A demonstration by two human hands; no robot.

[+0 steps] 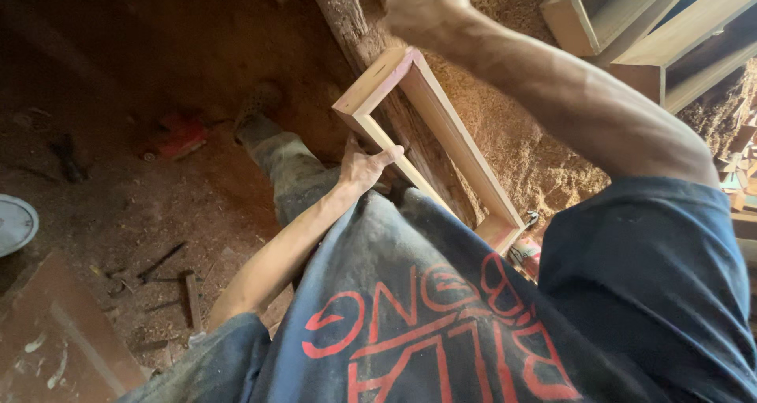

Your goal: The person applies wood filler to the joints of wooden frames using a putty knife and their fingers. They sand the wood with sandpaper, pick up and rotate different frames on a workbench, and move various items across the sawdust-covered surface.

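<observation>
A long, narrow rectangular wooden frame (430, 139) of pale timber lies slanted across the middle of the view, resting along a rough dark log (355, 24) that runs beneath it. Its far short end, marked with a reddish smear, points up toward the top of the picture; its near short end sits low, close to the person's body.

The left hand (364, 166) grips the frame's left long rail about midway, thumb laid over the top of the rail and fingers curled beneath it, so the fingers are closed on the wood. The right hand (422, 5) is raised above the frame's far end, at the top edge of the view; it looks clenched into a fist, but whether it holds anything cannot be told, since the top of it is cut off.

The person wears a dark blue shirt (441, 292) with red print and dusty trousers (292, 170).

To the right of the log lies a heap of sawdust (528, 147). More wooden frames (631, 16) stand stacked in the upper right corner. On the dirt floor (118, 72) to the left lie a red power tool (172, 139), a hammer (162, 263) among scraps, a white round lid (14, 223) at the left edge, and a brown board (55, 340) in the lower left corner.
</observation>
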